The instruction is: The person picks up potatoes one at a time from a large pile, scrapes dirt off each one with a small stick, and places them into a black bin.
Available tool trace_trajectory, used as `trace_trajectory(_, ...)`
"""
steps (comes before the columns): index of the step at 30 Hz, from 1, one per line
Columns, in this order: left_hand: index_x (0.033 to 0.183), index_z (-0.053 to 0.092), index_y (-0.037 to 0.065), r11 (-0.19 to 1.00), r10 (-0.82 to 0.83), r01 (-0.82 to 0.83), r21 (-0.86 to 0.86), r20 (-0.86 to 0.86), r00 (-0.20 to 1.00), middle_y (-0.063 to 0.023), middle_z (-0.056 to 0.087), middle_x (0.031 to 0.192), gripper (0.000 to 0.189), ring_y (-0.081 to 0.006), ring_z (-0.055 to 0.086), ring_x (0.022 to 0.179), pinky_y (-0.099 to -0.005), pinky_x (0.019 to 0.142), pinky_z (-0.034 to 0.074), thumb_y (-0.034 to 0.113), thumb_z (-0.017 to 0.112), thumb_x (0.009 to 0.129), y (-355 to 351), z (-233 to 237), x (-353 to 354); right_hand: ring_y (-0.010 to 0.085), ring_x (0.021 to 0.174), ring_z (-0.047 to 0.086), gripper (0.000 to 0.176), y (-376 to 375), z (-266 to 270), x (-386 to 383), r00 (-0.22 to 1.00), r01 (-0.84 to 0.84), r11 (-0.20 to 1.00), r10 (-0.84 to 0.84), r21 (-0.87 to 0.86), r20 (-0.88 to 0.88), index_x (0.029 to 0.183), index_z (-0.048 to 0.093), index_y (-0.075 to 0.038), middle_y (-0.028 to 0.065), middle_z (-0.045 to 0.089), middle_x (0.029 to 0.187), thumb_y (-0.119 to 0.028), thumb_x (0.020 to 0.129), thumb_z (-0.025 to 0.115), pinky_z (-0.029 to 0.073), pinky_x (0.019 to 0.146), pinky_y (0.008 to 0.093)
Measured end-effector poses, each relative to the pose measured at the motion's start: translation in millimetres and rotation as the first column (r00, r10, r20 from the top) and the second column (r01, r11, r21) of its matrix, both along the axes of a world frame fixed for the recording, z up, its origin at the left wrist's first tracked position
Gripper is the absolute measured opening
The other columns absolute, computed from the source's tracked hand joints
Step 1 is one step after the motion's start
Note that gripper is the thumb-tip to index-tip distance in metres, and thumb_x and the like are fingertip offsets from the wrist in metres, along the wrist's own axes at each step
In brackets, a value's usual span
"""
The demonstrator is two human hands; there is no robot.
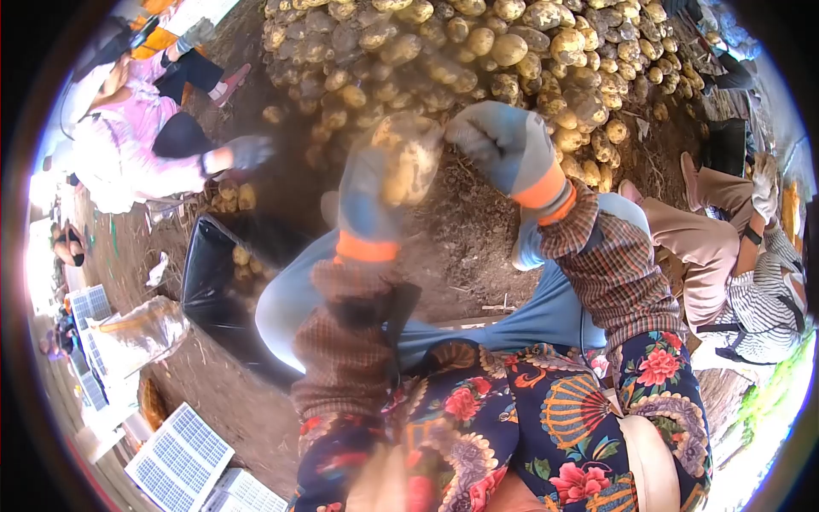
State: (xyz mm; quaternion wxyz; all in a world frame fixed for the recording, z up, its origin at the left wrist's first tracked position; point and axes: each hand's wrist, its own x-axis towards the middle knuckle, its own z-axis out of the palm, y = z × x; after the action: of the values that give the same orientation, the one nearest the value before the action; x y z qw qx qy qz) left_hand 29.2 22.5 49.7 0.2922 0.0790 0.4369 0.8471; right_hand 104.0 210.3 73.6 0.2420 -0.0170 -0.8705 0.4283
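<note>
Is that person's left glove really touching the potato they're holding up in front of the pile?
Touching. The head view shows the gloved left hand closed around the potato with no gap between them, though motion blurs both.

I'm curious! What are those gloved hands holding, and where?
A yellow-brown potato, gripped at its lower side by the grey-gloved left hand; right hand beside it, contact unclear.
</note>
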Motion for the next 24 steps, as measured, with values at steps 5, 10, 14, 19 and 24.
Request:
trace_trajectory(5,0.144,0.048,-0.007,0.966,-0.079,0.018,-0.257,-0.228,0.97,-0.0171,0.063,0.132,0.07,-0.0241,0.064,0.118,-0.0345,0.1,0.053,0.008,0.074,0.081,-4.2,8.4,5.4,0.0316,0.07,0.067,0.027,8.8,-9.5,-8.1,0.98,0.01,0.947,-0.074,0.32,0.187,0.091,0.072,-0.01,0.0139,0.069,0.079,-0.03,0.102,0.059,0.053,0.066,0.0421)
trace_trajectory(10,0.143,0.048,-0.008,0.953,-0.097,-0.02,-0.303,-0.367,0.925,-0.0169,0.065,0.13,0.073,-0.0239,0.066,0.116,-0.0344,0.098,0.055,-0.001,0.073,0.075,-6.5,20.9,4.7,0.0238,0.065,0.068,0.022,21.0,-18.2,-6.8,0.974,0.188,0.97,-0.204,0.155,0.094,0.094,0.077,-0.011,0.0084,0.073,0.079,-0.028,0.099,0.065,0.055,0.06,0.0369)
trace_trajectory(14,0.144,0.048,-0.005,0.8,-0.197,-0.222,-0.558,-0.593,0.781,-0.0156,0.065,0.13,0.072,-0.023,0.065,0.117,-0.0335,0.097,0.055,-0.003,0.072,0.076,-12.3,5.1,-5.4,0.0217,0.058,0.061,0.023,5.2,-15.4,-3.8,0.995,-0.078,0.984,0.088,0.162,-0.055,0.088,0.075,-0.01,0.0077,0.066,0.068,-0.029,0.098,0.067,0.051,0.054,0.0356)
trace_trajectory(19,0.144,0.05,0.007,0.986,-0.12,0.074,-0.151,-0.322,0.939,-0.015,0.06,0.134,0.069,-0.0299,0.066,0.113,-0.0388,0.094,0.06,0.013,0.081,0.082,-7.8,0.5,0.3,0.025,0.061,0.061,0.025,31.1,-18.8,-16.8,0.934,0.272,0.956,-0.29,0.11,0.211,0.09,0.072,-0.008,0.0108,0.066,0.072,-0.028,0.101,0.062,0.05,0.059,0.0371)
trace_trajectory(24,0.143,0.047,0.004,0.995,-0.054,0.045,0.086,0.113,0.992,-0.0164,0.06,0.136,0.048,-0.0297,0.066,0.115,-0.0401,0.091,0.061,0.023,0.061,0.101,-8.5,-2.1,-3.9,0.0264,0.065,0.064,0.023,-2.1,-15.6,-3.3,0.997,0.068,0.995,-0.07,-0.069,-0.018,0.091,0.071,-0.006,0.0133,0.066,0.078,-0.026,0.099,0.064,0.05,0.06,0.0381)
